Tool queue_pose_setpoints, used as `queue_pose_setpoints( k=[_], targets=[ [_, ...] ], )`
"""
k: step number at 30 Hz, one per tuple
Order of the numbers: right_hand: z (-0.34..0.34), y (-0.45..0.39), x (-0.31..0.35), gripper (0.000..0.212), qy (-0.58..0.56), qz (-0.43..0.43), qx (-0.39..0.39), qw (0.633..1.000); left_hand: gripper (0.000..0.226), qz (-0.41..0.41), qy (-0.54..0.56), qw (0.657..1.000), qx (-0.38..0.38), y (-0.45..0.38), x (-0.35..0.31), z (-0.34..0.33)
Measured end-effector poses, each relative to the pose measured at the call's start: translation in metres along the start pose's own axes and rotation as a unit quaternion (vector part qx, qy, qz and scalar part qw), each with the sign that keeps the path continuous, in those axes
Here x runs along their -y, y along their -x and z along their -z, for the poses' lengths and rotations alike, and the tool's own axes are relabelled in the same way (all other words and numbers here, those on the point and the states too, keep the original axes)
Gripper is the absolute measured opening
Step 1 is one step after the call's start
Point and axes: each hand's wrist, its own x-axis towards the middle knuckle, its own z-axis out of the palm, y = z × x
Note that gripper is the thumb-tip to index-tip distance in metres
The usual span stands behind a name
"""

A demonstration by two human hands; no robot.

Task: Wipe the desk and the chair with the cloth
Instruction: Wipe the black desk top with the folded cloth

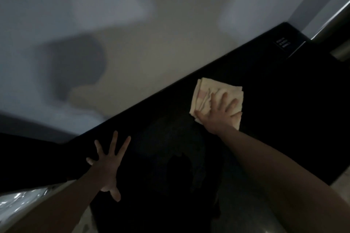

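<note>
We cannot see details on the dark surface (265,100). Our right hand (217,113) presses the folded cloth (206,91) flat with straight fingers near the wall; our left hand (108,162) rests spread wide on the surface.

The cloth (208,92) lies on the bench (284,109) near its far edge, right hand (217,113) flat on it. The left hand (108,164) rests spread on the bench near its left corner. A wall (151,24) stands behind.
</note>
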Motion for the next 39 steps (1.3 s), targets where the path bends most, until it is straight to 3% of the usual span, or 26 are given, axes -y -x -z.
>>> queue_pose_setpoints(
  k=[2, 6, 11, 16, 19, 21, 25, 28, 32, 34, 36, 39],
  targets=[
    [-0.019, 0.023, 0.022, 0.113, 0.016, 0.03, 0.002, 0.999, 0.182, -0.035, -0.001, 0.999, -0.03, 0.005, 0.014, -0.006],
    [-0.058, 0.077, 0.066, 0.109, 0.038, 0.12, 0.025, 0.992, 0.187, -0.023, -0.012, 0.993, -0.116, 0.014, 0.033, -0.026],
    [-0.112, 0.154, 0.112, 0.106, 0.098, 0.244, 0.055, 0.963, 0.175, -0.069, 0.022, 0.968, -0.239, 0.02, 0.041, -0.064],
    [-0.143, 0.221, 0.119, 0.103, 0.084, 0.341, 0.085, 0.932, 0.177, -0.126, 0.003, 0.948, -0.294, 0.04, 0.045, -0.115],
    [-0.136, 0.225, 0.114, 0.106, 0.089, 0.361, 0.107, 0.922, 0.144, -0.156, -0.05, 0.944, -0.287, 0.053, 0.045, -0.133],
    [-0.122, 0.229, 0.105, 0.105, 0.048, 0.353, 0.139, 0.924, 0.124, -0.185, -0.049, 0.946, -0.26, 0.058, 0.045, -0.135],
    [-0.099, 0.248, 0.05, 0.102, -0.006, 0.26, 0.127, 0.957, 0.117, -0.231, -0.046, 0.946, -0.221, 0.05, 0.016, -0.115],
    [-0.094, 0.256, -0.012, 0.1, -0.016, 0.153, 0.094, 0.984, 0.132, -0.171, -0.04, 0.975, -0.134, 0.042, -0.027, -0.092],
    [-0.102, 0.269, -0.091, 0.102, -0.002, 0.02, 0.094, 0.995, 0.149, -0.06, -0.017, 0.994, -0.093, 0.029, -0.074, -0.075],
    [-0.109, 0.28, -0.118, 0.104, 0.011, 0.001, 0.117, 0.993, 0.15, -0.04, -0.01, 0.995, -0.096, 0.023, -0.081, -0.08],
    [-0.115, 0.286, -0.133, 0.105, 0.029, 0.022, 0.129, 0.991, 0.141, -0.044, -0.001, 0.993, -0.112, 0.016, -0.081, -0.088],
    [-0.113, 0.286, -0.133, 0.102, 0.013, 0.031, 0.149, 0.988, 0.108, -0.055, 0.007, 0.989, -0.14, 0.013, -0.08, -0.096]
  ],
)
